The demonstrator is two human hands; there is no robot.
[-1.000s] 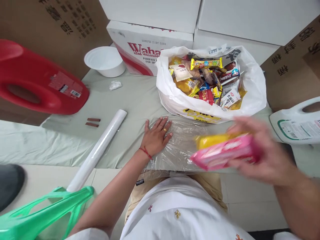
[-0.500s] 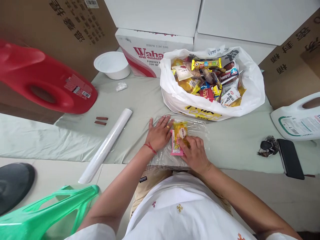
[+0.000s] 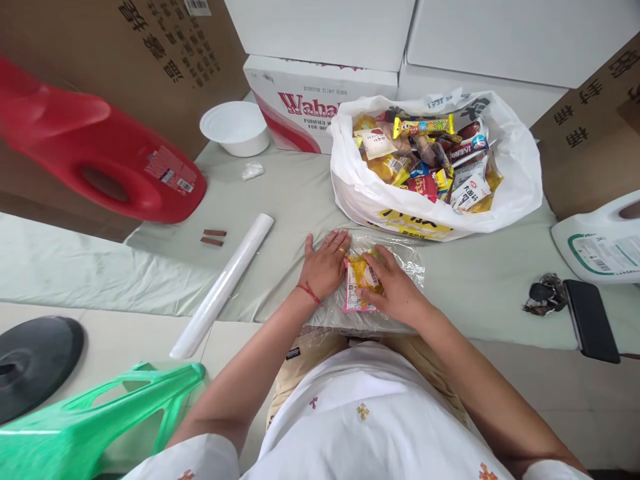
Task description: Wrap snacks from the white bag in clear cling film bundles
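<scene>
My left hand (image 3: pixel 324 267) lies flat with fingers spread on a sheet of clear plastic film (image 3: pixel 413 257), just left of two snack packets. A yellow snack packet (image 3: pixel 371 275) rests on top of a pink-and-white packet (image 3: pixel 354 303), both on the film. From the right, my right hand (image 3: pixel 395 287) grips the yellow packet, thumb at its near side and fingers over its far side. Part of both packets is hidden under that hand. Behind them stands a white plastic bag (image 3: pixel 350 193) full of assorted wrapped snacks.
To the left are a white roll (image 3: pixel 223 287), two small brown strips (image 3: pixel 213 237), a red jug (image 3: pixel 165 177) and a white bowl (image 3: pixel 240 137). A black phone (image 3: pixel 591 320), a crumpled dark wrapper (image 3: pixel 545 293) and a white jug (image 3: pixel 600 243) sit right. A green stool (image 3: pixel 100 413) stands below.
My right hand has moved from resting at the packets' lower right to grasping the yellow packet, which has shifted slightly toward me over the pink one. My left hand stays flat.
</scene>
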